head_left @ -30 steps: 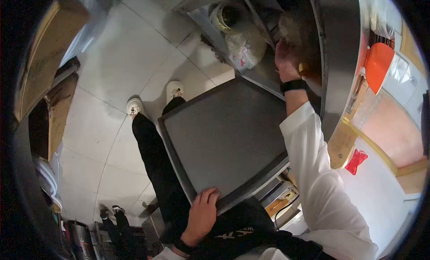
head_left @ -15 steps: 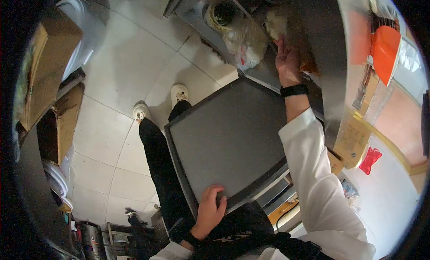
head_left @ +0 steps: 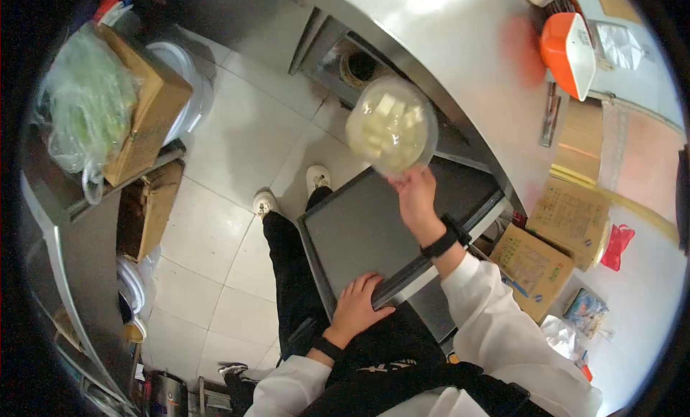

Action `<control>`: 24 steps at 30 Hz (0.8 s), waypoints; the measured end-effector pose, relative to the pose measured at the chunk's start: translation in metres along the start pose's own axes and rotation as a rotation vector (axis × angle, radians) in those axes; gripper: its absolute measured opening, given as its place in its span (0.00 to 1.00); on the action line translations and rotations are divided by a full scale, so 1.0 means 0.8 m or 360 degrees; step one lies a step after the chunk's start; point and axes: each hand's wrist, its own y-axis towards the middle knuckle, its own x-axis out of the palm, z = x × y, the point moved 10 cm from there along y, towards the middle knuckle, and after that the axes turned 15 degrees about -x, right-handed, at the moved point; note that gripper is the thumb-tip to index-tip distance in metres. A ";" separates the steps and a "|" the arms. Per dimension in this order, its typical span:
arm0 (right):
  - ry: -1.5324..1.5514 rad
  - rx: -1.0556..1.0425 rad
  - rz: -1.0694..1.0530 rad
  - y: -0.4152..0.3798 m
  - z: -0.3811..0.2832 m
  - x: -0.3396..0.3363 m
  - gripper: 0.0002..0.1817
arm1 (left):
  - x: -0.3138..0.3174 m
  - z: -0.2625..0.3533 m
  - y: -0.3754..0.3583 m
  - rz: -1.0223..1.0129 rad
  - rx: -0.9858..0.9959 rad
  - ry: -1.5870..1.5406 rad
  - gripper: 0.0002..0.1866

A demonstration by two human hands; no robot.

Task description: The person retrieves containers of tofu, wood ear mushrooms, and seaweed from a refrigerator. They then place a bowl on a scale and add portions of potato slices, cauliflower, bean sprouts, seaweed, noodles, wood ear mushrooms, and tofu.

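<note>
My right hand [head_left: 418, 205] is closed on the rim of a round, clear plastic bowl [head_left: 424, 133]. Pale cubes [head_left: 388, 122] in cloudy liquid show inside it; they look like tofu, though I cannot be sure. The bowl hangs above the far edge of a swung-out cabinet door [head_left: 352, 234] with a dark inner panel and black seal. At the near corner of that door, my left hand [head_left: 357, 308] grips the edge, fingers over the inner face and thumb on the outer side. The cabinet interior [head_left: 460, 140] lies in shadow, partly behind the bowl.
A steel counter [head_left: 460, 51] with an orange-and-white container [head_left: 568, 54] runs along the right. Cardboard boxes [head_left: 532, 266] stand beyond the door. To the left, a bag of green vegetables [head_left: 90, 101] rests by a carton [head_left: 154, 101]. Another person's shoe [head_left: 233, 369] shows at the bottom.
My right hand has come out of the cabinet towards me, now with the bowl of pale cubes. My left hand has shifted onto the door's edge. The view has turned somewhat.
</note>
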 end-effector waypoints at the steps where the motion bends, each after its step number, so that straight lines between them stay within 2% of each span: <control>1: -0.0064 0.0043 -0.0032 -0.022 -0.008 0.001 0.11 | 0.001 0.002 -0.002 -0.0005 0.0005 0.0076 0.39; 5: -0.0117 0.0189 -0.0213 -0.096 -0.048 0.005 0.06 | -0.013 0.018 -0.022 0.0109 0.0158 0.0264 0.42; 7: -0.0093 0.0171 -0.0354 -0.118 -0.087 0.015 0.04 | -0.013 0.006 -0.033 0.0059 0.0015 0.0411 0.43; 12: 0.0094 0.0087 -0.0728 -0.145 -0.207 0.066 0.02 | -0.020 -0.001 -0.049 0.0183 0.0063 0.0460 0.41; 14: 0.0082 0.0052 -0.0679 -0.138 -0.245 0.064 0.03 | -0.027 0.006 -0.050 0.0272 0.0148 0.0464 0.40; 15: 0.0059 0.0050 -0.0621 -0.135 -0.268 0.067 0.07 | -0.022 0.000 -0.049 0.0222 0.0095 0.0461 0.39; 17: 0.0155 -0.0075 -0.0719 -0.110 -0.290 0.068 0.04 | -0.022 0.000 -0.045 0.0215 0.0096 0.0461 0.39; 18: 0.0103 -0.0133 -0.0641 -0.098 -0.304 0.067 0.02 | -0.020 -0.004 -0.045 0.0207 0.0085 0.0480 0.38; 19: 0.0054 -0.0188 -0.0563 -0.084 -0.316 0.065 0.06 | -0.017 -0.008 -0.044 0.0199 0.0071 0.0497 0.38; 21: 0.0072 -0.0288 -0.0584 -0.055 -0.327 0.066 0.09 | -0.014 -0.011 -0.043 0.0251 0.0112 0.0542 0.38; 23: 0.0023 -0.0342 -0.0381 -0.013 -0.326 0.052 0.11 | -0.018 -0.007 -0.041 0.0181 0.0064 0.0615 0.38; 24: 0.0031 -0.0369 -0.0385 0.004 -0.325 0.053 0.11 | -0.020 -0.006 -0.040 0.0198 0.0086 0.0624 0.38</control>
